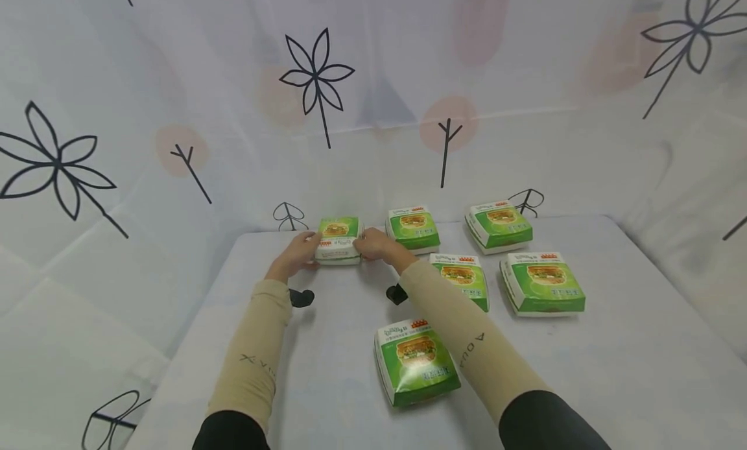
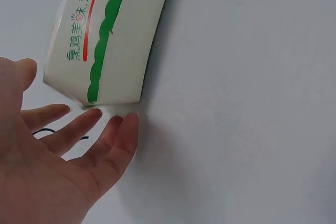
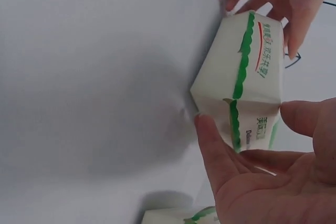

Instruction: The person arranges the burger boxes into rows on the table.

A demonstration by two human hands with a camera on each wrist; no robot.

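A green-and-white burger box (image 1: 339, 241) sits at the back left of the white table, between both hands. My left hand (image 1: 299, 252) is at its left end. In the left wrist view the fingers (image 2: 126, 137) are loosely extended at the box's lower edge, and the thumb stands a little off its corner. At the opposite end, my right hand (image 1: 378, 244) holds the box, its thumb (image 3: 299, 118) at the upper corner and its fingers along the side and lower edge. The box's printed front (image 3: 257, 56) shows in the right wrist view.
More burger boxes stand on the table (image 1: 344, 372): one back centre (image 1: 413, 228), one back right (image 1: 499, 225), one at right (image 1: 545, 283), one partly behind my right forearm (image 1: 467, 275) and one in front (image 1: 415, 359). A patterned curtain (image 1: 373, 158) hangs behind.
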